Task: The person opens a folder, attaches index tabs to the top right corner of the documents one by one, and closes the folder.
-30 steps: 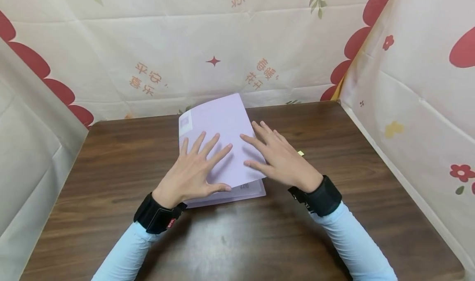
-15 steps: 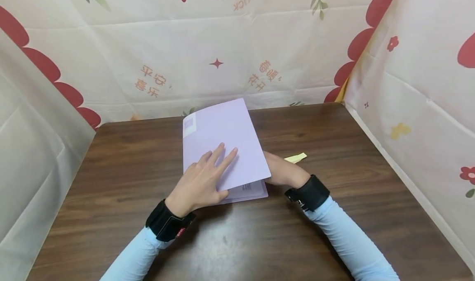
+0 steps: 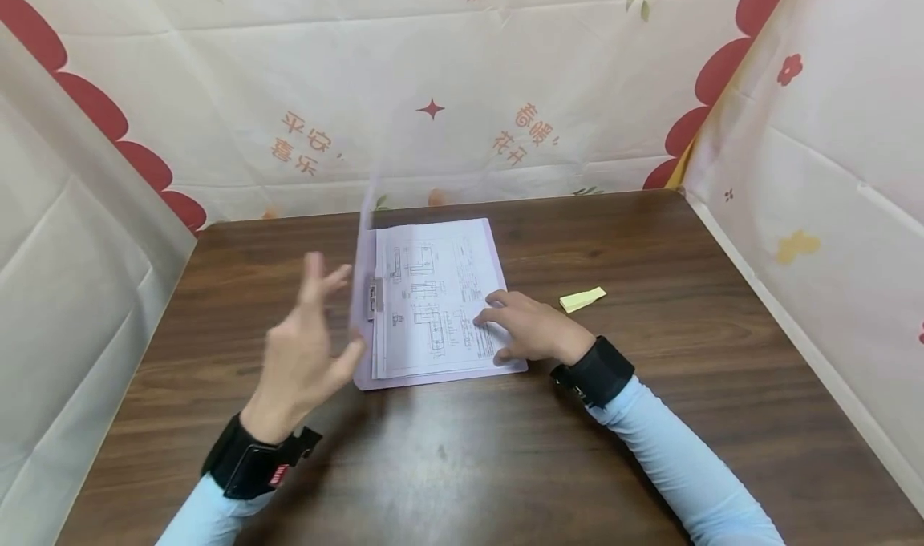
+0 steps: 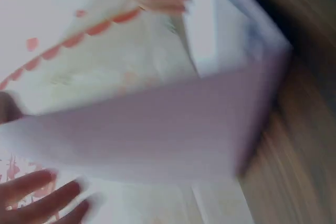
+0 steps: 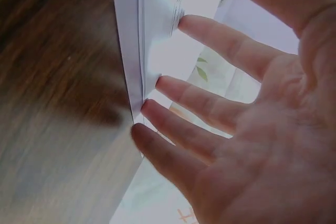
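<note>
**Item: lilac clip folder, cover swinging open, drawing sheets held flat**

Location. The lilac folder (image 3: pixel 433 374) is lying at the middle of the brown wooden table (image 3: pixel 650 418), spine to the person's left. Its front cover (image 3: pixel 364 233) is standing near upright and showing only as a motion-blurred pale sheet.

Hands. The left hand (image 3: pixel 306 349) is hovering just left of the spine, fingers straight and spread, gripping nothing; whether it is touching the cover cannot be told from the blur. The right hand (image 3: pixel 527 329) is resting on the lower right of the drawing sheets (image 3: pixel 433 289), fingers lightly bent and fanned, tips pressing the paper down. The right wrist view is showing those fingers (image 5: pixel 210 103) at the edge of the stacked pages.

Handling note. The step appears to be laying the cover fully open. It is probably best done by keeping the right fingertips pressing on the sheets so they are not lifting, and by guiding the cover over with the flat left palm, without creasing the spine or catching the metal clip (image 3: pixel 373 297).

Adjacent. A yellow sticky note (image 3: pixel 582 298) is lying on the table just right of the folder, apart from it.

Writing. The top sheet is carrying line drawings with text too small to read. The backdrop cloth (image 3: pixel 505 73) is showing mirrored "LUCK" and reversed orange Chinese characters, not legible. The wrist strap's (image 3: pixel 277 475) red tag is unreadable.
</note>
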The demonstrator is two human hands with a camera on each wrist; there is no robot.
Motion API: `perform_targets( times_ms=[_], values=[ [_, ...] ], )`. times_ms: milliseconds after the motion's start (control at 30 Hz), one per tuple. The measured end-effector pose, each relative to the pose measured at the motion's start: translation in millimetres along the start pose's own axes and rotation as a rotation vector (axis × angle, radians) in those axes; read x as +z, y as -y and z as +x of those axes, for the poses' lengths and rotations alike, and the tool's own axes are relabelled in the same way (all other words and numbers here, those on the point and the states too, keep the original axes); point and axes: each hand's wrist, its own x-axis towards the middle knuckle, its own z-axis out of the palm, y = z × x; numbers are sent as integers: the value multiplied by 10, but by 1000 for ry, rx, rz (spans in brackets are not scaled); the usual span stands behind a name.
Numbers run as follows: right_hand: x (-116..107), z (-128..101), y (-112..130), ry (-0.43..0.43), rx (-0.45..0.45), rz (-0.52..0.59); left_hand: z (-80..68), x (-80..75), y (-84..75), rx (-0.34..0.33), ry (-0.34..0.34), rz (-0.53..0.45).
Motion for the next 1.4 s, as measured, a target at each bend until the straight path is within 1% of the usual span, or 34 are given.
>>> perform_targets(
  times_ms=[33, 100, 133, 167, 200, 267, 300, 333, 367, 400, 433, 467, 500, 567, 633, 667, 700, 733, 833, 933, 1033, 1167, 1300, 1400],
  values=[
    [7, -1, 8, -5, 1, -3, -23, -53, 47, -4, -99, 32],
    [24, -2, 29, -19, 2, -12, -58, -165, 128, -39, -269, 110],
    [34, -3, 41, -24, 4, -15, -70, -216, 167, -53, -349, 154],
    [44, -4, 51, -30, 5, -22, -83, -273, 200, -65, -412, 196],
    [53, -4, 63, -33, 5, -31, -94, -329, 229, -74, -457, 244],
    [65, -5, 86, -39, 6, -42, -108, -426, 291, -73, -517, 353],
    [71, -5, 96, -40, 6, -47, -120, -476, 329, -59, -534, 403],
    [75, -4, 104, -41, 7, -51, -148, -526, 368, -32, -528, 461],
    [78, -3, 109, -41, 9, -53, -184, -579, 409, -7, -494, 506],
    [79, -3, 115, -40, 13, -52, -228, -633, 457, 19, -435, 539],
    [79, -6, 119, -40, 17, -48, -280, -684, 510, 41, -359, 560],
    [79, -10, 122, -39, 20, -44, -346, -733, 563, 53, -258, 572],
    [80, -13, 124, -40, 21, -44, -422, -787, 613, 59, -124, 578],
    [77, -25, 130, -38, 23, -34, -568, -833, 706, 36, 131, 564],
    [76, -34, 140, -33, 22, -31, -681, -814, 771, -23, 341, 544],
    [79, -34, 144, -30, 22, -30, -720, -790, 787, -54, 428, 543],
    [80, -35, 151, -26, 24, -29, -748, -759, 791, -83, 498, 538],
    [82, -33, 155, -24, 24, -27, -761, -718, 791, -111, 546, 523],
    [87, -27, 150, -19, 27, -32, -737, -620, 750, -154, 648, 502],
    [93, -27, 130, -20, 36, -33, -641, -521, 689, -157, 698, 453],
    [99, -58, 104, -19, 42, -26, -497, -372, 607, -136, 719, 400],
    [102, -106, 90, -20, 35, -12, -315, -134, 439, -72, 710, 318],
    [97, -136, 81, -35, 19, -14, -143, 103, 167, -13, 714, 273],
    [97, -129, 71, -51, 8, -22, -13, 284, -42, 10, 731, 230]
  ],
)
